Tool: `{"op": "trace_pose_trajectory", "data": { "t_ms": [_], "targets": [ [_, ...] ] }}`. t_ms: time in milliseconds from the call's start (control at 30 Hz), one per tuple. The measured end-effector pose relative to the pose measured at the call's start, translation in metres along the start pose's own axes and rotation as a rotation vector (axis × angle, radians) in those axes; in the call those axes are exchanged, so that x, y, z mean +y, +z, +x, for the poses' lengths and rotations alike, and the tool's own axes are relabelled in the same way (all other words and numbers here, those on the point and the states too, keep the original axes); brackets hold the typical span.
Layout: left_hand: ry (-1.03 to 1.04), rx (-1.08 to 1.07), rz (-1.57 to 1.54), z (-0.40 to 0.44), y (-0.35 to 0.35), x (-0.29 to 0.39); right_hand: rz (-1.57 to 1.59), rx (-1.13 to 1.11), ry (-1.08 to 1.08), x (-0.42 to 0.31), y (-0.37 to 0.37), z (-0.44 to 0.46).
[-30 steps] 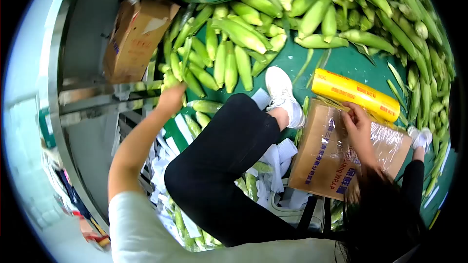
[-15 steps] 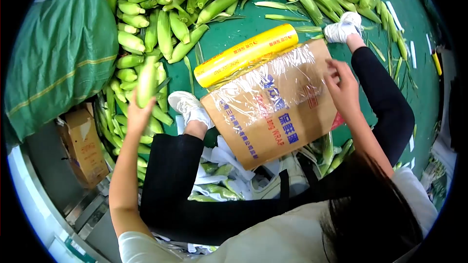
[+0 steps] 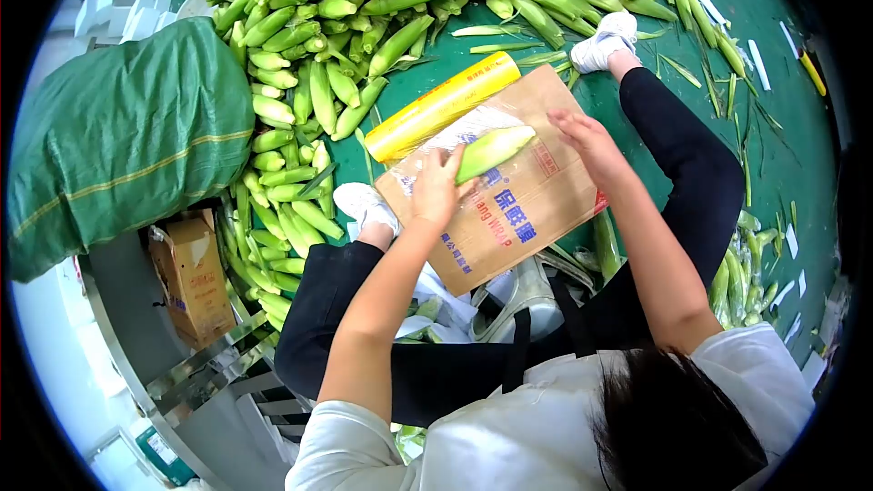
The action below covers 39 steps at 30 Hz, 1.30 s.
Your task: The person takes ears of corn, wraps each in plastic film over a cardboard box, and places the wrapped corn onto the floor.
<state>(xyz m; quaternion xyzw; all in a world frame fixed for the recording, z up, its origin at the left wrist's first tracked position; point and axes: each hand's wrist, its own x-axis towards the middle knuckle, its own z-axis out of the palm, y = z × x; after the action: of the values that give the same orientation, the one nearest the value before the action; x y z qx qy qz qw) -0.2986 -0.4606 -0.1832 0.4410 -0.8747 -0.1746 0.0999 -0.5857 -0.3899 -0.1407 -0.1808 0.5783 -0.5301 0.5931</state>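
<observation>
Holding corn (image 3: pixel 496 153), left hand (image 3: pixel 436 188) inside box (image 3: pixel 505 205) edges

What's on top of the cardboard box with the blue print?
Clear film on part of it, and an ear of corn in the left hand over it; contact unclear. The box surface beneath corn and hand is covered.
</observation>
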Motion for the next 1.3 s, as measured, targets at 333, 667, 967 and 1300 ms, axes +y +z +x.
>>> {"op": "trace_pose_trajectory", "data": {
  "t_ms": [333,667,967,1300],
  "targets": [
    [-0.087,-0.080,-0.034,0.008,0.005,0.033,-0.584,0.873,-0.480,0.031,-0.038,0.026],
    [0.347,-0.043,-0.366,-0.020,-0.043,0.020,-0.562,0.452,0.169,0.034,-0.008,0.043],
    [-0.138,-0.006,-0.084,0.021,-0.030,-0.011,-0.399,0.113,0.154,0.062,0.001,0.028],
    [0.012,-0.032,-0.082,0.013,-0.005,-0.019,-0.444,-0.031,-0.521,0.066,0.066,0.048]
  ]
}}
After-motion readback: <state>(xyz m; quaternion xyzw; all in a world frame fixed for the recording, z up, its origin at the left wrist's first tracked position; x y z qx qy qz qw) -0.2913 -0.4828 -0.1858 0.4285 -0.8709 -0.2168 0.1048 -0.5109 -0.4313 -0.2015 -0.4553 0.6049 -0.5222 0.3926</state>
